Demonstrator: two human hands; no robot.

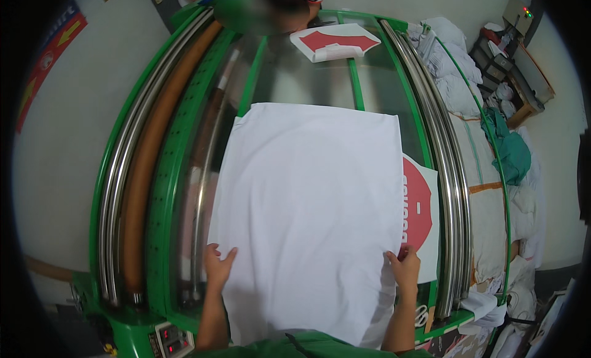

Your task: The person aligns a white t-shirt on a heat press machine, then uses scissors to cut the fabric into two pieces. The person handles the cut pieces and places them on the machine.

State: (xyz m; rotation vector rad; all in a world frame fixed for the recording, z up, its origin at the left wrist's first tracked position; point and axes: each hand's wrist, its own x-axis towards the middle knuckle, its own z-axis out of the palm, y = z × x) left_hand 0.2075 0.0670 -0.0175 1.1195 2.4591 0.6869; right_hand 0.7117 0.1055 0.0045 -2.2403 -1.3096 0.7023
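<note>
"Hands?"
"Left hand (218,269), right hand (405,272) pinch white cloth (311,198) at near left, right edges; it's on green-framed table (357,90), overlapping red-and-white panel (420,201)."
"Step?"
"Spreading, probably; next move needs even tension."

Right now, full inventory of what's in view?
White cloth: 1, white, across machine
Printed pieces: 2, red and white, one partly beneath cloth's right edge, one at far end
Machine: 1, green frame, centre
Brown roller: 1, orange-brown, machine's left
Metal rollers: several, silver, both machine sides
Scissors: 1, pale handles, near right corner
Control panel: 1, pale, near left corner
Bundles: several, white, right of machine
Green cloth: 1, green, among bundles
Banner: 1, red and blue, left wall
Co-worker: 1, partly blurred, far end
Left hand: 1, bare, cloth's left edge
Right hand: 1, bare, cloth's right edge
</note>
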